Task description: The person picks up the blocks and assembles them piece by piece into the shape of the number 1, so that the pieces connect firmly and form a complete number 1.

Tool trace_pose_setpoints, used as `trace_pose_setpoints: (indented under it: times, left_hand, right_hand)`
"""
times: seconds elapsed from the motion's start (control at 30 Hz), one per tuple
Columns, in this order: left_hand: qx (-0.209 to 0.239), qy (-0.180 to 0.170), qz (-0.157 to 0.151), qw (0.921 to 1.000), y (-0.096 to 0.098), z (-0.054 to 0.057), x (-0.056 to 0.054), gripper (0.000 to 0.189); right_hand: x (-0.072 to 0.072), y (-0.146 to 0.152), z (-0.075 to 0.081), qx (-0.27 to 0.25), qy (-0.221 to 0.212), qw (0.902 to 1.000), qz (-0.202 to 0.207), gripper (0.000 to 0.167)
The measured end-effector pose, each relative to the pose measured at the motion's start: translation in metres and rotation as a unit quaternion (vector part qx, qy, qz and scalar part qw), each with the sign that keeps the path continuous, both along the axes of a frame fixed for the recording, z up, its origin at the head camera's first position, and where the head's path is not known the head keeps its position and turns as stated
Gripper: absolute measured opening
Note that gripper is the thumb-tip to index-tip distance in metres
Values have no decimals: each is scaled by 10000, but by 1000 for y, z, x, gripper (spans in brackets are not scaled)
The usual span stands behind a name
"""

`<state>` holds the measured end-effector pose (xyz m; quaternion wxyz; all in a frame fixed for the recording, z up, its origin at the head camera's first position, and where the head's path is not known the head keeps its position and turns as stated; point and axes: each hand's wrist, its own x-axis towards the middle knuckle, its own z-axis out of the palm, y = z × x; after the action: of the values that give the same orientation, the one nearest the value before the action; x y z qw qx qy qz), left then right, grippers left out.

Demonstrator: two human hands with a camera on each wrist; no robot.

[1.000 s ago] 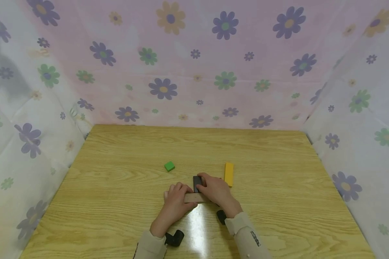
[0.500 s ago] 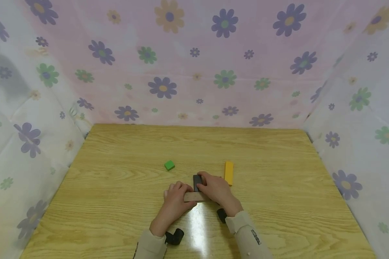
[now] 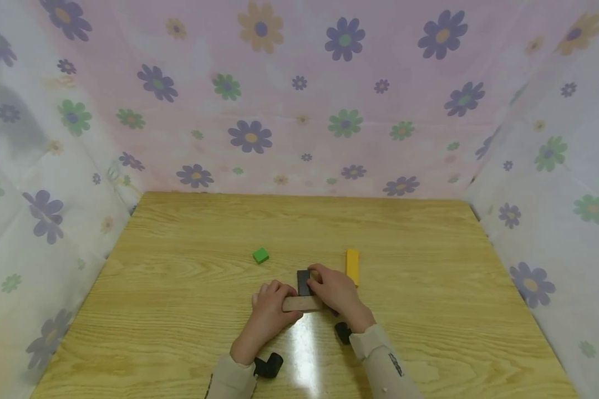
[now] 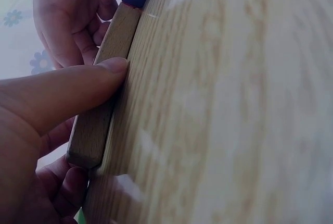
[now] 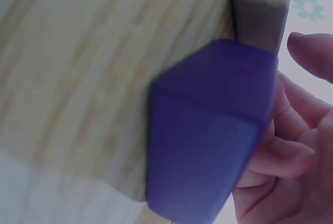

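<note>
In the head view, my left hand [image 3: 271,310] pinches a plain wooden block [image 3: 301,303] that lies crosswise on the table. The left wrist view shows the thumb on the near side of this wooden block [image 4: 106,94], fingers behind it. A dark grey block [image 3: 304,282] extends away from its far side. My right hand [image 3: 336,289] has thumb and index fingertips right at the dark block's right edge. A purple-blue block [image 5: 208,125] lies at the wooden block's right end, mostly hidden under the right hand in the head view; the right thumb stands apart from it.
A small green block [image 3: 261,255] lies behind and left of the hands. A yellow oblong block [image 3: 352,267] lies just beyond the right hand. Flower-patterned cloth [image 3: 299,111] encloses the back and sides of the wood-grain table [image 3: 179,233].
The right thumb and index finger have shifted slightly right, uncovering more of the dark grey block. The left hand keeps its pinch on the wooden block.
</note>
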<state>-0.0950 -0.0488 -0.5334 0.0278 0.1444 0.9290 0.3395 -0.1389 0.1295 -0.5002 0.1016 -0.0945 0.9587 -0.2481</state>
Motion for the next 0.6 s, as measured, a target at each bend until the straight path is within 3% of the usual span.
trace_pose_setpoints:
  times: [0.17,0.33,0.43,0.6]
  left_hand:
    - [22,12,8,10000,1,-1,0,35]
    - [111,-8,-41,9999,-1,0,0,32]
    - [159,-41,-63,9998,-2,2,1,32]
    - [177,-43,-95,9998,-3,4,1,31]
  right_hand:
    - [-1,2,-2,-174,46,9998,-80,32]
    - [-2,6,-1,-796,89,9965,-241,26]
    - [-2,10,-2,-1451,-9,9884,-439,24]
    - [-2,17,-1,-2410,-109,9665,-872,23]
